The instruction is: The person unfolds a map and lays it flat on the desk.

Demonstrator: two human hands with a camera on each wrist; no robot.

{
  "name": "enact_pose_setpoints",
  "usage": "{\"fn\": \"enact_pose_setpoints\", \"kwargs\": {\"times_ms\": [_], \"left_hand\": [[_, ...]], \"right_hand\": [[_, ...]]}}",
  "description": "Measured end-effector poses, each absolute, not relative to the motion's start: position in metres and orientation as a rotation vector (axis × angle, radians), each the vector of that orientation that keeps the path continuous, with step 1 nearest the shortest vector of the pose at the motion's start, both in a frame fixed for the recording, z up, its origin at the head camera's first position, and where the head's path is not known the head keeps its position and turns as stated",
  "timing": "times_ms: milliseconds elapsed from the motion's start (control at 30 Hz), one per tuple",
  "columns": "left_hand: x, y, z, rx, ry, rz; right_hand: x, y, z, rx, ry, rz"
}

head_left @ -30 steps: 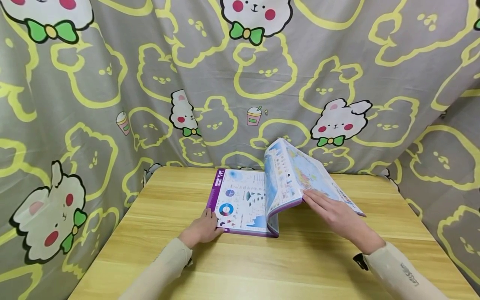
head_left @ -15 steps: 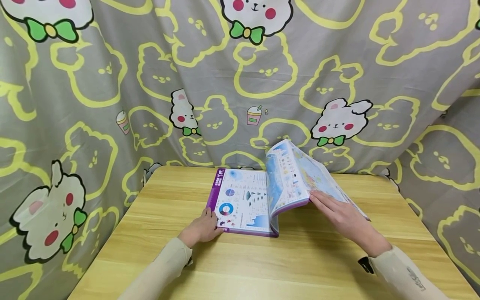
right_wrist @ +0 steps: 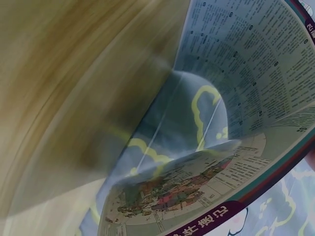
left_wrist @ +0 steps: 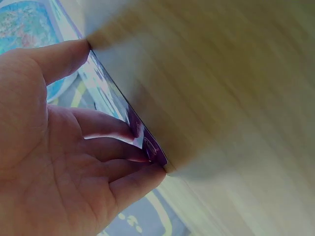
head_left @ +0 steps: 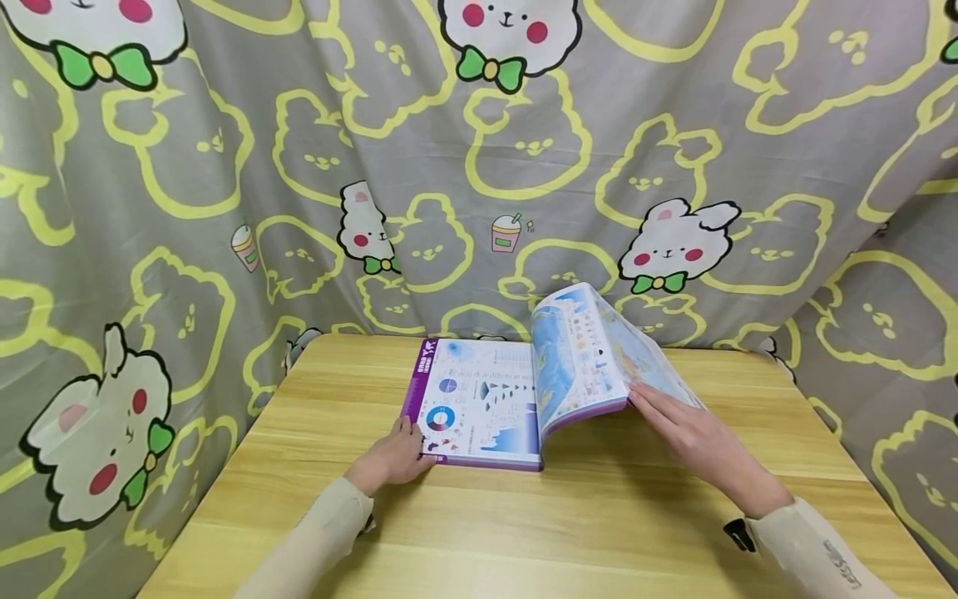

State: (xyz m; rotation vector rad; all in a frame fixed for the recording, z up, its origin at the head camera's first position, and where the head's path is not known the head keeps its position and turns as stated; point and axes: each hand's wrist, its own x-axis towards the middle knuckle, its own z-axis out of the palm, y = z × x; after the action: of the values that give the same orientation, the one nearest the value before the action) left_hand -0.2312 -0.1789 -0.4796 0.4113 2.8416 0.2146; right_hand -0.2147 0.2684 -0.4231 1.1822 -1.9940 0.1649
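Note:
A folding map [head_left: 490,424] with a purple border lies partly unfolded at the table's far side. Its left panel, printed with charts, is flat; the middle panel curves up to a raised fold, and another map panel slopes down on the right. My left hand [head_left: 392,453] holds the near left corner; in the left wrist view, the thumb [left_wrist: 69,56] meets one edge and the fingertips the corner. The right hand [head_left: 692,437] grips the raised fold at its near end. The right wrist view shows the panels' printed underside [right_wrist: 241,54] arching over the table; the right hand is mostly hidden there.
The wooden table [head_left: 479,532] extends in front of the map and to both sides. A grey curtain [head_left: 449,125] with yellow outlines and rabbit faces hangs right behind the table and along both sides.
My right hand has moved right and slightly nearer, carrying the raised fold along. The right panel shows less. The left hand and the map's left panel have shifted slightly left.

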Motion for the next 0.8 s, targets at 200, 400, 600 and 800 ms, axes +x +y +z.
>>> {"fn": "enact_pose_setpoints", "kwargs": {"times_ms": [200,400,600,800], "left_hand": [[-0.232,-0.189,-0.478,0.375,2.835,0.233],[-0.236,-0.200,-0.481,0.360,2.837,0.236],[-0.238,-0.210,-0.482,0.361,2.844,0.244],[-0.240,-0.217,-0.479,0.343,2.830,0.265]], "right_hand": [[-0.214,0.272,-0.426,1.180,-1.998,0.188],[-0.215,0.277,-0.432,1.179,-2.005,0.208],[-0.215,0.281,-0.437,1.159,-2.008,0.188],[-0.215,0.284,-0.442,1.163,-2.015,0.203]]}}
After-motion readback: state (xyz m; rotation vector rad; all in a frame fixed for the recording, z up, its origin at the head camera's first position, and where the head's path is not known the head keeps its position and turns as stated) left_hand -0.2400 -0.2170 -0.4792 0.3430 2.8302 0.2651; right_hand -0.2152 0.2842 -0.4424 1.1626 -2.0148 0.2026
